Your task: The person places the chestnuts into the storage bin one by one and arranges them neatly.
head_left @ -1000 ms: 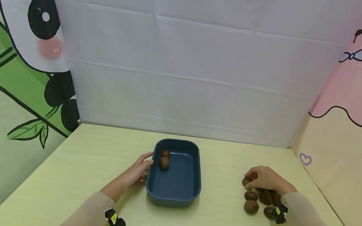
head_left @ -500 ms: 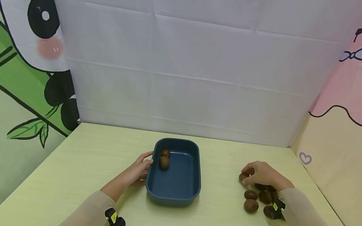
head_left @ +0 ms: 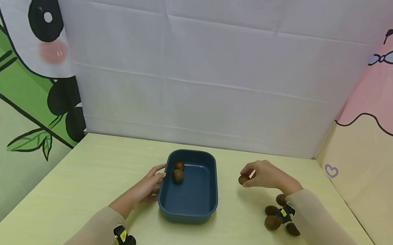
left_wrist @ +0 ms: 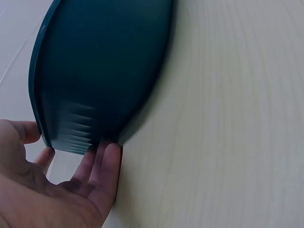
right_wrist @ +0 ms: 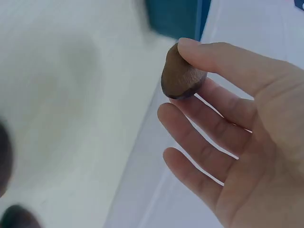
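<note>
In the head view, my right hand (head_left: pixel 266 176) pinches a brown chestnut (head_left: pixel 243 180) above the table, right of a dark blue rectangular container (head_left: pixel 187 218). The right wrist view shows this chestnut (right_wrist: pixel 179 76) between thumb and fingertips, with the lower fingers spread loosely. Two chestnuts (head_left: pixel 177 176) lie inside the container along its left wall. My left hand (head_left: pixel 145 189) rests against the container's outer left side. In the left wrist view, its fingers (left_wrist: pixel 110 164) touch the outer wall, fairly straight, and the thumb is at the rim.
Several more chestnuts (head_left: pixel 272 223) lie grouped on the pale wooden table (head_left: pixel 229 241), partly hidden by the right sleeve and wrist camera. A white sheet (head_left: pixel 209 79) hangs behind the table. Walls with painted animals stand on either side.
My right hand has lifted its chestnut away from the group and carried it left and farther back, nearer the container. My left hand and the container have stayed in place.
</note>
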A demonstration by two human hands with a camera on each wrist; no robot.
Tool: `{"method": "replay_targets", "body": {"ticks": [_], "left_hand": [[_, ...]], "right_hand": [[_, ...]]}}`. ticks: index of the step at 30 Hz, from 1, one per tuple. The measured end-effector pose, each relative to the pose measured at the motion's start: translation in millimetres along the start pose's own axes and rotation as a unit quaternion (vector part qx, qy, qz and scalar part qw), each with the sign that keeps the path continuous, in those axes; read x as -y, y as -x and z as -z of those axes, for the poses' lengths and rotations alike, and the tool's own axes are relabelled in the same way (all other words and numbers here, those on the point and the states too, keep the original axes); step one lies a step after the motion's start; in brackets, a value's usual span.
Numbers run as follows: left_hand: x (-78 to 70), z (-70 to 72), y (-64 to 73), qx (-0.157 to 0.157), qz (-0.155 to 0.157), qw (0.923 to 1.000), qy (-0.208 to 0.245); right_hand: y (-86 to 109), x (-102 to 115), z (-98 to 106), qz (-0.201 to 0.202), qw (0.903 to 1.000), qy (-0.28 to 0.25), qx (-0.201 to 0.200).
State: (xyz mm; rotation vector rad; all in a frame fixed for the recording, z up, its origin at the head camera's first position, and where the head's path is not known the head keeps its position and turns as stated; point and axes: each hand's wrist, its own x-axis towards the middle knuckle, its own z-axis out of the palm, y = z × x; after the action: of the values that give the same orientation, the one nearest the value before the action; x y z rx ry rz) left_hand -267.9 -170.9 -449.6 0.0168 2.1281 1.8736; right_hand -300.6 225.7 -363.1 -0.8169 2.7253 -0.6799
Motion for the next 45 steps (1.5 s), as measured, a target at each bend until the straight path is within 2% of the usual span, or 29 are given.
{"method": "replay_targets", "body": {"ticks": [10, 18, 24, 30, 37, 45], "left_hand": [[-1.9, -0.2, 1.5, 0.001, -0.001, 1.0000, 0.000], [-1.2, -1.1, 3.0, -0.002, -0.002, 1.0000, -0.001], [-1.9, -0.5, 3.8, -0.004, -0.001, 1.0000, 0.004], [-3.1, -0.4, 5.3, 0.001, -0.002, 1.0000, -0.001], [-2.8, -0.3, 4.5, 0.003, -0.003, 1.0000, 0.001], [-2.5, 1.2, 4.8, 0.006, -0.002, 1.0000, -0.006]], "right_hand": [[-32.9, 60, 0, 0.068, 0.9970, 0.006, 0.035], [-73.1, 94, -17, 0.091, 0.9934, 0.037, 0.060], [-101.8, 111, -35, 0.081, 0.9927, 0.040, 0.081], [-121.3, 121, -56, 0.067, 0.9897, 0.053, 0.115], [-133.3, 125, -73, 0.043, 0.9895, 0.036, 0.133], [-138.4, 129, -84, 0.025, 0.9887, 0.021, 0.146]]}}
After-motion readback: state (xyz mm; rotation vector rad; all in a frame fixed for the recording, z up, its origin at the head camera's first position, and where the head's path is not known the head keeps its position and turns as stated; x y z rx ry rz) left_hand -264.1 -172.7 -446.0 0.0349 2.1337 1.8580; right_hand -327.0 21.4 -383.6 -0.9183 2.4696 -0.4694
